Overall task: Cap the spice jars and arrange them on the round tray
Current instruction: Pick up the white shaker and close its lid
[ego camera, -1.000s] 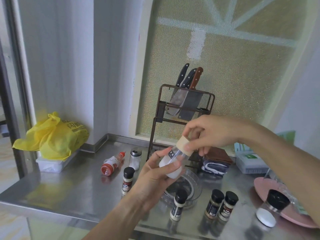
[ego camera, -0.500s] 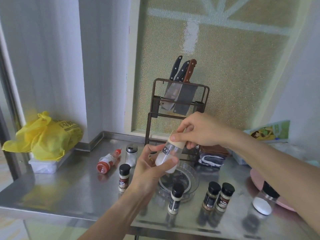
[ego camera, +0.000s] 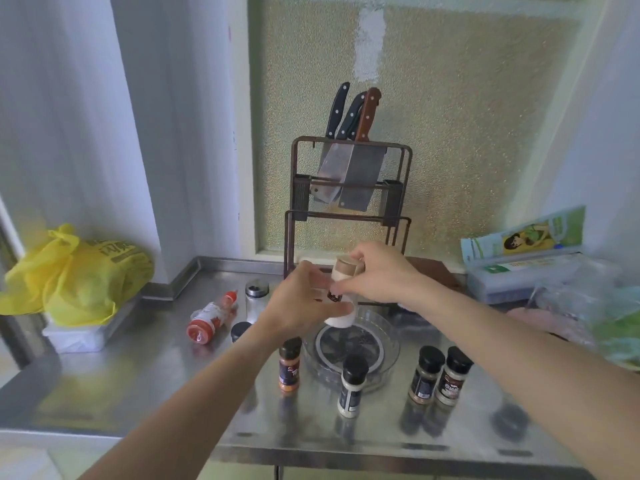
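Gripping a white jar (ego camera: pixel 341 306) above the round tray (ego camera: pixel 388 344), the left hand (ego camera: pixel 301 306) steadies it — right hand (ego camera: pixel 381 271) fingers closed on its cork cap (ego camera: pixel 346 268).

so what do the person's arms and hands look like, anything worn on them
Both forearms are bare up to the frame edge: no sleeves show. The left hand and right hand carry no gloves, and no watch, bracelet or ring can be seen on the wrists or the fingers, though the picture is slightly soft there.
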Available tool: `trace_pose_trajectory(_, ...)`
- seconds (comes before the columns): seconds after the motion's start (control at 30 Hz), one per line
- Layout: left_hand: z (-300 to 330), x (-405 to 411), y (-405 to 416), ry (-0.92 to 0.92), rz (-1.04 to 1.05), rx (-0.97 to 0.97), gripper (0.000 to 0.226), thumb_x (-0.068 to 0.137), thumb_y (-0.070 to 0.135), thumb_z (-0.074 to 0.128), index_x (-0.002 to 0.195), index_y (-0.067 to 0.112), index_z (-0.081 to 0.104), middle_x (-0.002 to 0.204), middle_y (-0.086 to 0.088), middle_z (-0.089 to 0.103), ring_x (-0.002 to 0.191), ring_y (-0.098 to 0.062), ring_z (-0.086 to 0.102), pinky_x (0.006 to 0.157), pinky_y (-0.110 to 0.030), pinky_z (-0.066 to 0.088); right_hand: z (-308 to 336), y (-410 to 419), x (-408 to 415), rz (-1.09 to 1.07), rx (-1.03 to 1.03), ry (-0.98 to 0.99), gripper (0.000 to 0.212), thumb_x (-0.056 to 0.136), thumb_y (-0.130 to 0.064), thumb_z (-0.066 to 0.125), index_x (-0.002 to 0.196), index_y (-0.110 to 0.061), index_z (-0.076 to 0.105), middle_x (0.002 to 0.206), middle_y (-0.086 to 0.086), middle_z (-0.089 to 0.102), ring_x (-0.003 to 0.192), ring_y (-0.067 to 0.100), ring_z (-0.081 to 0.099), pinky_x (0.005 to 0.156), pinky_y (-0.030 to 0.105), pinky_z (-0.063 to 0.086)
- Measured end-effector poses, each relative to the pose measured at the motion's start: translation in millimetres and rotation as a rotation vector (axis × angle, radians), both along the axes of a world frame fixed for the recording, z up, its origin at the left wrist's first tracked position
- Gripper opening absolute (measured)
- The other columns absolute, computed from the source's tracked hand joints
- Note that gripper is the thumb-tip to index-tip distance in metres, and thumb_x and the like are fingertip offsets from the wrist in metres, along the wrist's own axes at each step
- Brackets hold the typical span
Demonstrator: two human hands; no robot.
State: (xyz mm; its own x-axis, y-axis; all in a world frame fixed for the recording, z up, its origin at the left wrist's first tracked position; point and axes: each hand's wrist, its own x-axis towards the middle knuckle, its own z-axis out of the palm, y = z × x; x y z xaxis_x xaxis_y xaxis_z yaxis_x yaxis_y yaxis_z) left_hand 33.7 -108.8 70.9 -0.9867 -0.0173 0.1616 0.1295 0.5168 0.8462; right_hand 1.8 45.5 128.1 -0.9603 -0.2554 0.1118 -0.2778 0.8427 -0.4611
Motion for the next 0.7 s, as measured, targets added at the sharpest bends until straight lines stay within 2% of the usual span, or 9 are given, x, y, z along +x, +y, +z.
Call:
trace_pose_trajectory(0.07, -6, -18, -7, -0.021, 0.022, -0.182, 0.047, 0.077, 0.032, 0.085, 0.117, 0.016, 0.068, 0.119, 0.005, 0.069, 0.109, -0.016, 0.065, 0.094, -0.036, 0.054, -21, -2, -18, -0.03, 0.077, -0.004, 0.049, 0.073, -0.037, 0.088, 0.11, -0.012, 0.067, 0.106, 0.004, 0.071, 0.096, 0.024, 0.067, 0.081, 0.04, 0.056)
trace_pose_trajectory(0.2, -19, -50, -26, 0.02, 0.131, -0.375, 0.036, 0.085, 0.024, 0.074, 0.12, 0.02, 0.069, 0.125, 0.005, 0.071, 0.106, -0.013, 0.065, 0.091, -0.033, 0.055, -63, -8, -56, -0.102, 0.145, -0.003, 0.052, 0.076, -0.027, 0.084, 0.12, -0.012, 0.059, 0.116, 0.007, 0.068, 0.101, 0.027, 0.065, 0.076, 0.036, 0.055)
trace_pose_trajectory(0.27, -23, -61, -36, 0.06, 0.181, -0.423, 0.034, 0.086, 0.024, 0.073, 0.12, 0.023, 0.07, 0.125, 0.006, 0.071, 0.103, -0.013, 0.064, 0.088, -0.032, 0.055, -80, -13, -72, -0.116, 0.144, -0.034, 0.057, 0.078, -0.024, 0.084, 0.126, -0.011, 0.057, 0.12, 0.007, 0.067, 0.103, 0.026, 0.064, 0.074, 0.034, 0.051)
trace_pose_trajectory(0.33, -26, -71, -45, 0.089, 0.224, -0.467, 0.032, 0.086, 0.025, 0.071, 0.118, 0.026, 0.071, 0.126, 0.006, 0.07, 0.109, -0.016, 0.065, 0.088, -0.034, 0.055, -95, -19, -83, -0.121, 0.13, -0.057, 0.058, 0.079, -0.022, 0.083, 0.129, -0.01, 0.056, 0.123, 0.007, 0.066, 0.109, 0.026, 0.064, 0.075, 0.032, 0.049)
trace_pose_trajectory(0.6, -47, -106, -72, 0.057, 0.292, -0.589, 0.041, 0.082, 0.026, 0.071, 0.122, 0.034, 0.065, 0.132, 0.005, 0.064, 0.116, -0.02, 0.063, 0.088, -0.036, 0.056, -129, -36, -112, -0.141, 0.136, -0.076, 0.054, 0.085, -0.017, 0.078, 0.132, -0.01, 0.052, 0.126, 0.01, 0.065, 0.112, 0.03, 0.066, 0.082, 0.037, 0.055)
trace_pose_trajectory(0.7, -54, -115, -82, 0.015, 0.299, -0.617, 0.044, 0.081, 0.026, 0.072, 0.124, 0.033, 0.064, 0.132, 0.002, 0.063, 0.12, -0.022, 0.06, 0.088, -0.037, 0.055, -131, -35, -118, -0.146, 0.143, -0.091, 0.054, 0.082, -0.02, 0.08, 0.128, -0.012, 0.053, 0.122, 0.008, 0.067, 0.109, 0.029, 0.066, 0.075, 0.034, 0.053)
